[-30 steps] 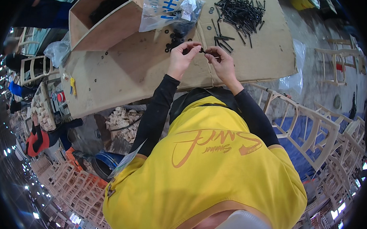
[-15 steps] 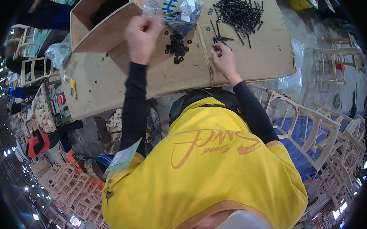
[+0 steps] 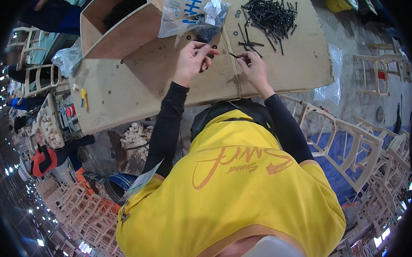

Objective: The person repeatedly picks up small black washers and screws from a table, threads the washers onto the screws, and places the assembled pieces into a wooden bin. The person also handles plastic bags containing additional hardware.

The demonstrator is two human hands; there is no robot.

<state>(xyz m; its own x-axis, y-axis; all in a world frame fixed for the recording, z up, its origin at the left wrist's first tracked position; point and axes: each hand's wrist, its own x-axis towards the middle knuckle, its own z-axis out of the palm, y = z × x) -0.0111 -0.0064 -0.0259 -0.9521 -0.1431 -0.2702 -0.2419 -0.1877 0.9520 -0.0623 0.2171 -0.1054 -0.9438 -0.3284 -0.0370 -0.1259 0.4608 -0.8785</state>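
Note:
My right hand (image 3: 255, 72) is closed on a black bolt (image 3: 233, 55) whose shaft points left, just above the cardboard-covered table (image 3: 143, 91). A short way to its left, my left hand (image 3: 190, 62) is held with curled fingers pressed together. What it pinches, if anything, is too small to make out. It covers most of the black washers; one loose black washer (image 3: 188, 37) shows beyond it. A clear plastic bag (image 3: 181, 18) with dark contents lies past my left hand. Beyond my right hand is a heap of black bolts (image 3: 267, 16), with several loose ones nearer to me.
An open wooden box (image 3: 122, 35) with dark contents stands at the far left of the table. A yellow-handled tool (image 3: 83, 99) lies near the left edge. Wooden chair frames (image 3: 348, 144) stand close on the right. A person in red (image 3: 43, 160) is at the left.
My left hand has moved right and nearer to me, toward my right hand. A bolt now sticks out from my right fingers. The view has shifted slightly.

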